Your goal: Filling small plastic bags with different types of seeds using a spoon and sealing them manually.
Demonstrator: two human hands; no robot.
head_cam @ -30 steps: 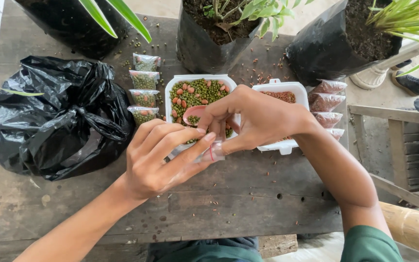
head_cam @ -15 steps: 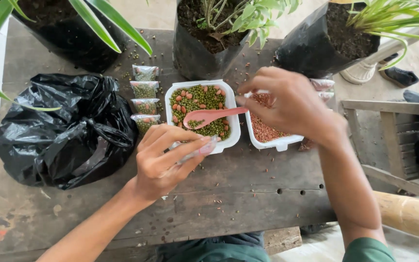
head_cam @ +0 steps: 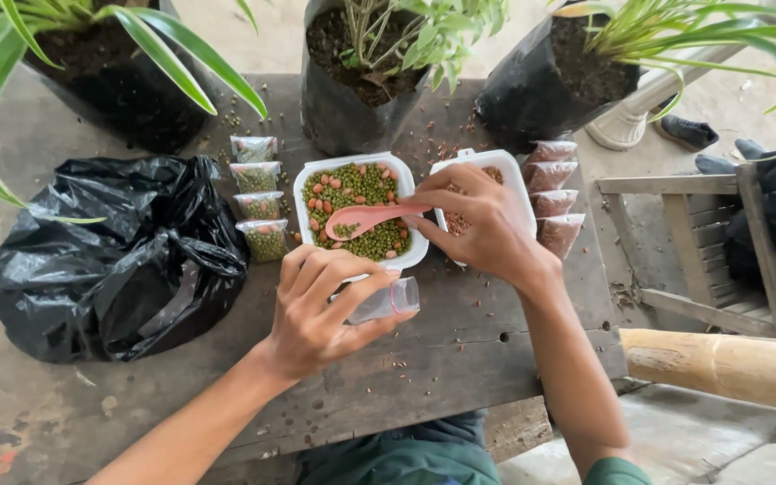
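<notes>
A small clear plastic bag point(head_cam: 386, 301) is pinched open by the left hand point(head_cam: 321, 310) just in front of the white tray of green and reddish pellets point(head_cam: 358, 211), while a pink spoon point(head_cam: 365, 216) is gripped by the right hand point(head_cam: 487, 229) over that tray. Scooping appears to be in hand; a level carry to the bag's mouth is called for. The bag looks nearly empty above the table point(head_cam: 460, 359).

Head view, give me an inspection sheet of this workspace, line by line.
Surface: worn wooden table, scattered grains.
Job's things: white tub of green and pink pellets; pink spoon; white tub of reddish grains; small clear bag.
Clutter: filled green packets, reddish packets, black plastic bag.
Grippers: left hand holds the bag; right hand holds the spoon.
Cables: nothing seen.
Surroundings: three potted plants, bamboo pole.
</notes>
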